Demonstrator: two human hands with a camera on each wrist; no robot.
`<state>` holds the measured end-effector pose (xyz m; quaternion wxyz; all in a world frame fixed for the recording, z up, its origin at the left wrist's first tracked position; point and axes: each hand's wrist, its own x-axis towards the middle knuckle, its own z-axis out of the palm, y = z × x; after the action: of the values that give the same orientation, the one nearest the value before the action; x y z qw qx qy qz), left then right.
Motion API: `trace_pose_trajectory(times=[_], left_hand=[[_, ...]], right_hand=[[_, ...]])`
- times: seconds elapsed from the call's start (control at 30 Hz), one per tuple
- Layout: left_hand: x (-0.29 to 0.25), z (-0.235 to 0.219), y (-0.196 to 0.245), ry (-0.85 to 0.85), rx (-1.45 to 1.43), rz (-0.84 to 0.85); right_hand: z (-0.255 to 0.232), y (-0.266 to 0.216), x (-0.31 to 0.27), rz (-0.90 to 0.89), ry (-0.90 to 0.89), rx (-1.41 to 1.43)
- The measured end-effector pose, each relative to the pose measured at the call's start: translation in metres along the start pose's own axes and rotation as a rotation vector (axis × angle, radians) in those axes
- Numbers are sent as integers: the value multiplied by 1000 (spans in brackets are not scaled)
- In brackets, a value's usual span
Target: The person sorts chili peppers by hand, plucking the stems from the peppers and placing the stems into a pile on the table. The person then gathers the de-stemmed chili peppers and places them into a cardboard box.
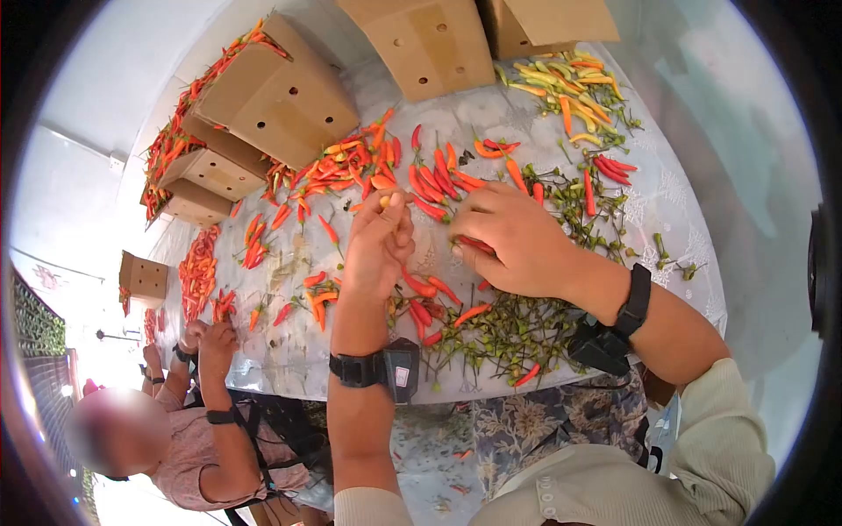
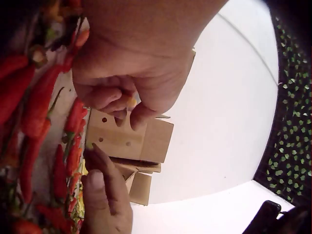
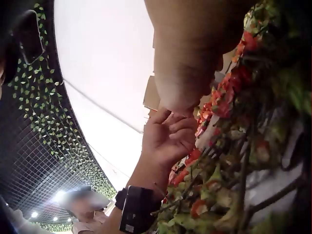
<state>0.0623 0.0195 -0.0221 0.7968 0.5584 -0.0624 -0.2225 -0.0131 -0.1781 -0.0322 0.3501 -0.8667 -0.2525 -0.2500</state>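
Observation:
In the head view my left hand (image 1: 379,241) is raised over the table with its fingers curled. It grips an orange chilli pepper (image 1: 384,202), mostly hidden; a small yellow-orange bit (image 2: 131,101) shows between the fingers in the left wrist view. My right hand (image 1: 517,237) is just to the right, bent low over the chillies. A red chilli (image 1: 475,244) shows between its thumb and fingers; I cannot tell whether they hold it. In the left wrist view a small green bit (image 2: 90,146) appears at the right fingertips. Loose red chillies (image 1: 430,180) lie just beyond both hands.
Green stems (image 1: 526,329) are heaped near the front edge. Yellow chillies (image 1: 570,88) lie at the back right. Cardboard boxes (image 1: 281,96) stand along the back, some full of red chillies. Another person (image 1: 219,456) works at the table on the left.

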Motion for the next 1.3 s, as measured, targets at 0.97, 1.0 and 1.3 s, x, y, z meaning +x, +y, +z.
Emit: trace_pose_trajectory(times=[0.97, 1.0, 1.3], left_hand=[[6, 5, -9, -78, 1147, 625], [5, 3, -10, -116, 1182, 683], [-6, 12, -9, -286, 680, 232]], right_hand=[[2, 3, 3, 99, 169, 76], [3, 1, 1, 117, 187, 108], [2, 5, 4, 163, 246, 200]])
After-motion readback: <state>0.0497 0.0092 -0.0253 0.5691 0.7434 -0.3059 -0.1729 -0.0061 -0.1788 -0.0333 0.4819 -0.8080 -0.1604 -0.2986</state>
